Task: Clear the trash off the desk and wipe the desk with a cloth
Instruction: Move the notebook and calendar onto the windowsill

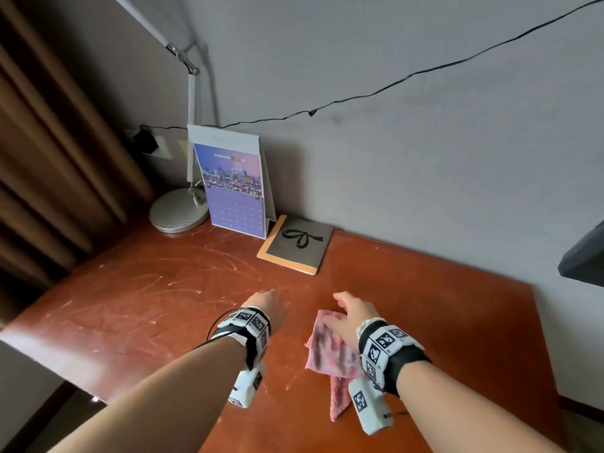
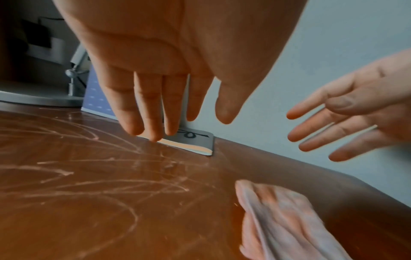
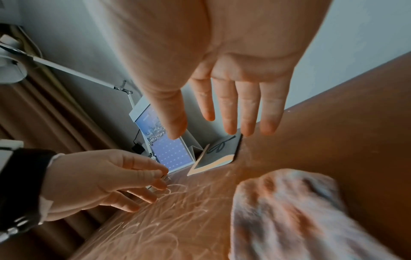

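Note:
A pink cloth [image 1: 330, 351] lies crumpled on the scratched reddish-brown desk [image 1: 147, 305], near its front edge. My right hand [image 1: 349, 313] hovers over the cloth's far end with its fingers straight and spread. The left wrist view shows a gap between the right hand [image 2: 347, 123] and the cloth [image 2: 289, 219]. My left hand [image 1: 266, 304] hangs just to the left of the cloth, a little above the desk, fingers relaxed and holding nothing. In the right wrist view the cloth [image 3: 300, 211] lies below the straight fingers [image 3: 249, 112]. I see no trash on the desk.
At the back left stand a desk lamp base [image 1: 178, 212] and a standing calendar [image 1: 235, 191]. A grey notebook [image 1: 295, 245] lies against the wall. Brown curtains [image 1: 49, 158] hang on the left. A dark object [image 1: 585, 256] juts in at right. A black cable [image 1: 392, 83] crosses the wall.

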The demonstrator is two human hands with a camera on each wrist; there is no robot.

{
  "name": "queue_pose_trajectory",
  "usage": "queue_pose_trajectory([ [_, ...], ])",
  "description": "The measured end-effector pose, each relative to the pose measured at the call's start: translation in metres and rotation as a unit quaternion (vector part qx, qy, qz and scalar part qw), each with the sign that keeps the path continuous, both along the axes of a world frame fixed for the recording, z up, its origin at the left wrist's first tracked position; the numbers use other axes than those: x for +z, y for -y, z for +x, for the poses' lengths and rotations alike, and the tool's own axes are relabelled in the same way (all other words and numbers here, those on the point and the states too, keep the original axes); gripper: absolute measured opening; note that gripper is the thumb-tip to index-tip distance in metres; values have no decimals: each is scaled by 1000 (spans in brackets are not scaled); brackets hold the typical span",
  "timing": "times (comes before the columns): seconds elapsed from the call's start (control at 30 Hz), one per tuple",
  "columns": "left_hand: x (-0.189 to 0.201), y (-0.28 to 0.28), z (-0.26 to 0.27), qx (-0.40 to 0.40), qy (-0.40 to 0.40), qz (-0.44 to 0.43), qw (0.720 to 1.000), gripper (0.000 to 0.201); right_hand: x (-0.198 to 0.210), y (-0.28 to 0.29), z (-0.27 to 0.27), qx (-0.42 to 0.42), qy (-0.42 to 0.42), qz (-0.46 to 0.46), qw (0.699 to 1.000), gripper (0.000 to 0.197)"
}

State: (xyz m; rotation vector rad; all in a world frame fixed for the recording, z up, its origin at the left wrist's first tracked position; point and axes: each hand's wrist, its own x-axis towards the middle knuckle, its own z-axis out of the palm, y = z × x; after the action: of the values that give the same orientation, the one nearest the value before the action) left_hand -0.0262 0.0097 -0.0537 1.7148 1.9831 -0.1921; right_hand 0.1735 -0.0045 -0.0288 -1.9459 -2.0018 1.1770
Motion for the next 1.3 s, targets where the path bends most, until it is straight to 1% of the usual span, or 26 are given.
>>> queue_pose_trajectory([
  [0.1, 3, -30, -31, 42, 24, 2, 999, 51, -1, -28, -29, -21, 9, -3, 1000, 57],
  [0.27, -7, -96, -76, 69, 70, 0, 995, 43, -13, -76, -70, -124, 10, -45, 991, 52],
  [0.37, -19, -131, -94, 72, 87, 0, 994, 48, -27, -102, -87, -187, 3, -63, 980, 50],
  [0.47, -26, -154, -102, 80, 97, -9, 992, 52, -41, -121, -98, -249, -29, -87, 964, 48],
  [0.6, -31, -174, -101, 91, 120, -27, 988, 54, -53, -138, -105, -331, -91, -123, 931, 59],
  [0.73, -42, -187, -104, 104, 156, -57, 981, 51, -65, -152, -112, -382, -143, -152, 900, 65],
  [0.87, -53, -193, -109, 118, 168, -81, 975, 51, -71, -163, -121, -393, -119, -154, 899, 66],
  [0.93, -56, -194, -110, 117, 162, -85, 976, 54, -76, -165, -126, -405, -105, -154, 895, 67],
  [1.07, -58, -200, -110, 106, 168, -89, 976, 51, -83, -172, -132, -426, -65, -144, 891, 69],
  [1.13, -60, -204, -110, 110, 187, -95, 971, 52, -87, -175, -133, -448, -55, -147, 880, 66],
  [1.2, -62, -205, -109, 118, 207, -106, 965, 53, -92, -176, -130, -475, -57, -136, 867, 58],
  [1.27, -66, -204, -112, 132, 228, -120, 957, 56, -87, -175, -129, -510, -82, -115, 848, 41],
  [1.3, -67, -202, -113, 135, 236, -123, 955, 56, -83, -173, -128, -537, -111, -112, 829, 27],
])
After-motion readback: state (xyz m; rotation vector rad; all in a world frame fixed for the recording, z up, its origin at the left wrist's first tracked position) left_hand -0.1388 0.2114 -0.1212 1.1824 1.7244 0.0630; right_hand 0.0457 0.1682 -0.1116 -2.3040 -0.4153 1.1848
